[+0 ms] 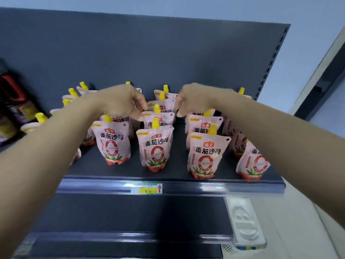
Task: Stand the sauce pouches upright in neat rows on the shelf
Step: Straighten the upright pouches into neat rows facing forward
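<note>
Rear pouch [128,83] behind left hand [119,101]

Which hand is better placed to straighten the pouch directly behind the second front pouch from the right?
Right. The right hand hangs by that tomato sauce pouch, fingertips near its top left corner; the left hand is across the middle column.

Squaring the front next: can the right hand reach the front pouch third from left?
Probably yes: that tomato sauce pouch stands clear at the shelf front, right hand just behind it.
</note>
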